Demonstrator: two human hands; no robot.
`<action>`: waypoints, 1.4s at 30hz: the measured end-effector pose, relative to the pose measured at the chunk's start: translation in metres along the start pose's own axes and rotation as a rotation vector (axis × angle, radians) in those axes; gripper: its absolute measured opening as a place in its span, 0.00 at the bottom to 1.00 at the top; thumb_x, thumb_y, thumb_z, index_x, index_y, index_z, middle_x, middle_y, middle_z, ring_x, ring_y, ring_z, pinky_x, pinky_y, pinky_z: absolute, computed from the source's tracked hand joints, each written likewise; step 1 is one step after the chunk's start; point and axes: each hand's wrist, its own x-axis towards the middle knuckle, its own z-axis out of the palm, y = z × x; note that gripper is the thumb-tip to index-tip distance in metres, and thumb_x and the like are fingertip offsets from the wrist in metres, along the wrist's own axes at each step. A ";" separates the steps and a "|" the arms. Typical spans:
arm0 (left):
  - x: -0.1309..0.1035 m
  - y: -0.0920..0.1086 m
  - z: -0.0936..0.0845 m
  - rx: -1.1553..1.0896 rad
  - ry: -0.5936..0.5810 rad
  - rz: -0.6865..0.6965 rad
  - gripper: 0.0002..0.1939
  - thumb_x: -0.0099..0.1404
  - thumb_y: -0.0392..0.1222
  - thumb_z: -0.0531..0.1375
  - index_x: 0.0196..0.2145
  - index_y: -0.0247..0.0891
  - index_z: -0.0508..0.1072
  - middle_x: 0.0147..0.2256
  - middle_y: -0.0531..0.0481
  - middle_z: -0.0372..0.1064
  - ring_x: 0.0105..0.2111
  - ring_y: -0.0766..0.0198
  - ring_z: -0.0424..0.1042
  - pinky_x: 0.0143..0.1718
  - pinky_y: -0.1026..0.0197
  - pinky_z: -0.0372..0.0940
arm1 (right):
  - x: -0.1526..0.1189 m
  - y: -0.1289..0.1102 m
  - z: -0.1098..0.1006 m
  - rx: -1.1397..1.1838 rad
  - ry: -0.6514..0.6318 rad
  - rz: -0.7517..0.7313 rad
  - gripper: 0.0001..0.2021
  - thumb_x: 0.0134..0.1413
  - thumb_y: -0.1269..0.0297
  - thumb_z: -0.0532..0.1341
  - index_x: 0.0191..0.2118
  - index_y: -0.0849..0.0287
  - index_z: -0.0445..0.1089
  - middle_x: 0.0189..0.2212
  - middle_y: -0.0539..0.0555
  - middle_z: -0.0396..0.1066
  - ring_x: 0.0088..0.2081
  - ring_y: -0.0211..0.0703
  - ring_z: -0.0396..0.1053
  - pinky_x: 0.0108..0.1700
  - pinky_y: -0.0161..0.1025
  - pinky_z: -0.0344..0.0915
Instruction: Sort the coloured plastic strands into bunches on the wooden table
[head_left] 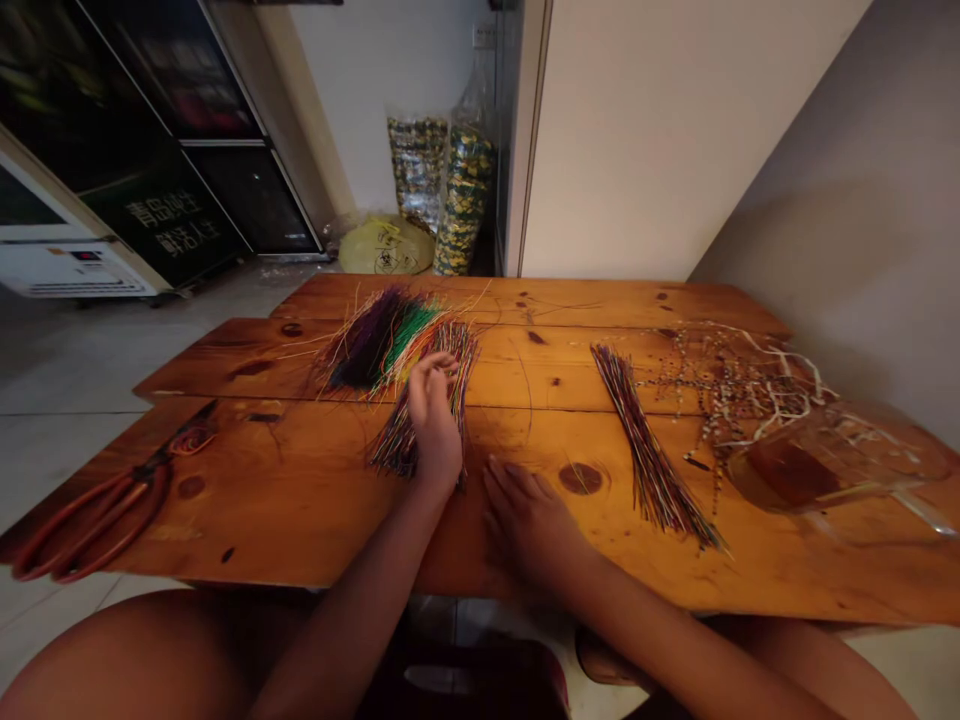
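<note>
Several thin coloured wires lie as a bundle [394, 440] in the middle left of the table, under my left hand [436, 420]. The fingers of that hand are bent together in a pinch over the bundle's upper part; anything between the tips is too small to make out. My right hand [529, 510] rests palm down on the wood, just right of the bundle, with its fingers stretched out and holding nothing. Behind my left hand is a looser pile of purple, green and orange wires [390, 340]. A second narrow wire bundle [649, 450] lies slantwise to the right.
Red-handled scissors [97, 520] lie on the wooden table [300, 500] at left, beside a small coil of wire [193, 440]. At right are tangled beaded strands [739, 385] and a clear plastic container [817, 470]. Behind the table stand a yellow bag [386, 245] and wrapped stacks [465, 195].
</note>
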 end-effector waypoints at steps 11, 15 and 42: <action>-0.034 0.007 -0.030 1.208 -1.124 0.500 0.23 0.69 0.48 0.44 0.56 0.38 0.62 0.56 0.44 0.62 0.59 0.56 0.56 0.62 0.45 0.40 | 0.005 0.084 -0.024 0.055 0.102 0.405 0.24 0.62 0.60 0.46 0.57 0.72 0.61 0.56 0.68 0.62 0.58 0.53 0.57 0.60 0.53 0.53; -0.016 -0.004 -0.031 1.404 -1.140 0.477 0.25 0.69 0.48 0.43 0.57 0.33 0.63 0.58 0.39 0.59 0.59 0.52 0.55 0.61 0.42 0.39 | 0.019 0.080 0.000 0.028 0.011 0.319 0.28 0.63 0.56 0.45 0.60 0.74 0.55 0.60 0.70 0.56 0.63 0.54 0.48 0.62 0.57 0.44; 0.038 -0.022 -0.026 1.544 -1.339 0.794 0.22 0.61 0.30 0.50 0.53 0.21 0.64 0.53 0.30 0.64 0.54 0.52 0.63 0.59 0.50 0.43 | -0.008 0.158 -0.049 -0.067 -0.271 0.965 0.17 0.55 0.69 0.51 0.45 0.75 0.68 0.39 0.73 0.72 0.41 0.58 0.72 0.39 0.45 0.65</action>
